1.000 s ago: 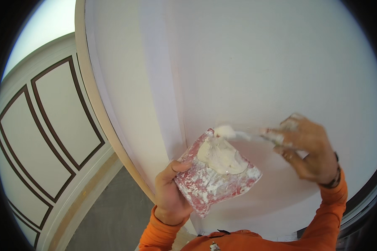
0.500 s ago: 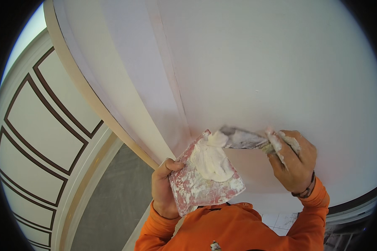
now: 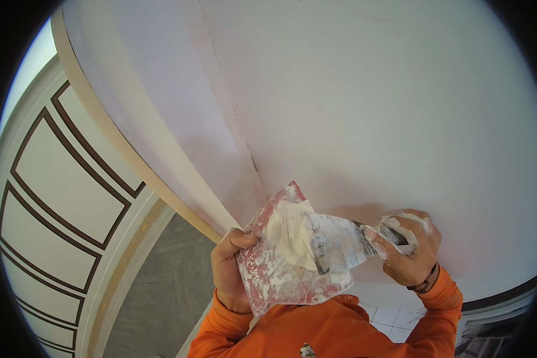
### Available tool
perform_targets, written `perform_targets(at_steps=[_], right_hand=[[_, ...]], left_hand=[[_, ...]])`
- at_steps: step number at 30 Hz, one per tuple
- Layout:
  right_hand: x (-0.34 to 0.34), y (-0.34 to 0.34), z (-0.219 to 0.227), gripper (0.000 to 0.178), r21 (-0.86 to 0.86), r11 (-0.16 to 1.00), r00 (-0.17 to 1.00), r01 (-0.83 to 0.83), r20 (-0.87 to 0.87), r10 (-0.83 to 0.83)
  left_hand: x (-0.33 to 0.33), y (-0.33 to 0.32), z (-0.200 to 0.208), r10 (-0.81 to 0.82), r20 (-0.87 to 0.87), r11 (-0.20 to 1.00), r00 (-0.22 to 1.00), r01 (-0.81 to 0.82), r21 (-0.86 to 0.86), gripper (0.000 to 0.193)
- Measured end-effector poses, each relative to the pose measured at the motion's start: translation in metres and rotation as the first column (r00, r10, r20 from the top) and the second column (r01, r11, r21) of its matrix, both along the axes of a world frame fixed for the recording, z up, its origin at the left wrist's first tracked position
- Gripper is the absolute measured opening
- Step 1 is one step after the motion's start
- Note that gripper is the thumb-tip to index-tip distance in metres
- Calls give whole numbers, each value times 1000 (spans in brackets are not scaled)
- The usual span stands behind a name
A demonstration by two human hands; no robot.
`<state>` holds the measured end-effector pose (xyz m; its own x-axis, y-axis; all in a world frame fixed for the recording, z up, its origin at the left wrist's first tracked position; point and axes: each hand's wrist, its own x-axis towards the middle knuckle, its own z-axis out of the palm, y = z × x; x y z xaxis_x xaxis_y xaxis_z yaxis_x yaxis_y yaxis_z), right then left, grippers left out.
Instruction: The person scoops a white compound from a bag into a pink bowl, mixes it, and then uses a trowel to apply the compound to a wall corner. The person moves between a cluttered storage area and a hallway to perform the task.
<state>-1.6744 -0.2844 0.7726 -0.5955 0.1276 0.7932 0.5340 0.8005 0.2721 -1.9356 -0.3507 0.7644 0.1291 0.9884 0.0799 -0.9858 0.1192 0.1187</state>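
Note:
My left hand [image 3: 231, 268] grips the left edge of a red, plaster-smeared board [image 3: 259, 280], its thumb on top and the other fingers hidden beneath. A thick heap of creamy white filler [image 3: 290, 232] sits on the board's upper middle. In my right hand [image 3: 413, 247] is a putty knife [image 3: 343, 241], its wide blade coated with dried and fresh filler. The blade lies over the board's right side, its front edge against the filler. White paste is smeared on my right fingers, which are closed round the handle.
A pale wall [image 3: 400, 107] rises close in front, with a thin vertical crack [image 3: 235, 113] at a corner. To the left are a beige edge strip [image 3: 101, 119], a panelled wall with dark brown trim [image 3: 71, 155] and a grey floor [image 3: 161, 292]. White tiles [image 3: 391, 319] show low at right.
The putty knife has come down and left, from the top of the filler onto the board's right side. The filler is pushed leftward. The board has shifted slightly left.

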Motion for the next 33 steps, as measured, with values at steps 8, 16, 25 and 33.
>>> perform_targets(at_steps=[8, 16, 25, 33], right_hand=[[9, -3, -1, 34, 30, 998, 998, 56, 22, -56], [14, -4, -16, 32, 71, 988, 989, 137, 37, -140], [23, -24, -40, 39, -270, 963, 973, 3, -220, -65], [-34, -28, -50, 21, -690, 373, 743, -621, -670, -2]], left_hand=[[-1, 2, -13, 56, -108, 993, 993, -67, -98, 55], [-14, 6, -25, 74, -242, 989, 967, -102, -107, 55], [-7, -9, -54, 117, -343, 990, 932, -138, -39, 58], [16, -16, -44, 303, -383, 952, 873, -293, 84, 62]])
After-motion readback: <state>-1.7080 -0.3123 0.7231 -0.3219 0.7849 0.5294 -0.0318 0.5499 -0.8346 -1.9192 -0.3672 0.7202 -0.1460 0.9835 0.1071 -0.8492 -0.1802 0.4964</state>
